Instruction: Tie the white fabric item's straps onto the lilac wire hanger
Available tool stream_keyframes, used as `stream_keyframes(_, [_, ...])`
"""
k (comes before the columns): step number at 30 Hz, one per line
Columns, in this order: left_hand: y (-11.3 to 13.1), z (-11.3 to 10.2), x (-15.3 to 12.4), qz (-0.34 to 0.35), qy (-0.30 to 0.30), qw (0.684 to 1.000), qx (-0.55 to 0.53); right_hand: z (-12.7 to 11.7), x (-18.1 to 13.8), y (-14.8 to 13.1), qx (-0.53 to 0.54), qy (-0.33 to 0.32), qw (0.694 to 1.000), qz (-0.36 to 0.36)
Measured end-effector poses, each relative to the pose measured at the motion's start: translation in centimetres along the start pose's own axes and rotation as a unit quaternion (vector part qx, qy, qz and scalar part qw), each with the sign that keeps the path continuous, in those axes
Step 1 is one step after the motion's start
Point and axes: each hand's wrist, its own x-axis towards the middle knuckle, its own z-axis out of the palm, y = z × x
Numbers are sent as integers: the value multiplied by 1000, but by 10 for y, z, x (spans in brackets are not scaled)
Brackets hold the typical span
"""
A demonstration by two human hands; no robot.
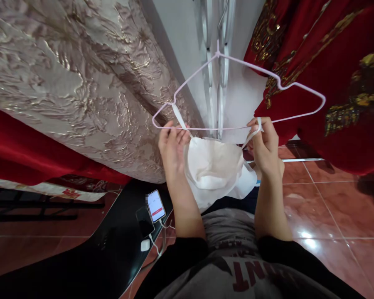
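Observation:
A thin pale-pink hanger point(202, 129) hangs upright in front of me, its hook at the top. A white garment point(216, 160) with narrow straps hangs below its lower bar. The left strap point(178, 114) is looped over the notch on the hanger's left shoulder. My left hand point(173, 151) is at the lower bar beside that strap, palm showing, with fingers loosely bent and apart. My right hand point(264, 143) pinches the right strap point(252, 133), which loops over the fingers, close to the bar's right part. This strap is off the right shoulder notch.
Shiny beige textured fabric point(90, 83) hangs on the left, and red fabric with gold embroidery point(324, 91) on the right. White metal rails point(209, 70) stand behind the hanger. At lower left, a black surface point(90, 257) carries a lit phone point(156, 206), a darker phone point(145, 222) and cables.

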Motion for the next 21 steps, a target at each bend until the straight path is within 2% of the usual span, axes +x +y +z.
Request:
stream_keyframes(2, [-6, 10, -5, -3, -24, 1000, -15, -1, -2, -4, -9, 1, 1000, 2])
stream_keyframes(4, [-3, 16, -5, 5, -18, 1000, -9, -8, -4, -7, -20, 17, 1000, 4])
stream_keyframes(9, [10, 11, -5, 28, -12, 1000, -2, -51, 5, -2, -9, 195, 979, -66])
stream_keyframes(12, [10, 8, -5, 38, -15, 999, -7, -77, 23, 3, -28, 245, 965, -87])
stream_keyframes(15, [7, 9, -6, 54, -21, 998, -24, -81, 42, -10, -110, 199, 969, -92])
stream_keyframes(21, [11, 12, -10, 66, -25, 997, -25, -53, 61, -66, -270, 47, 954, -121])
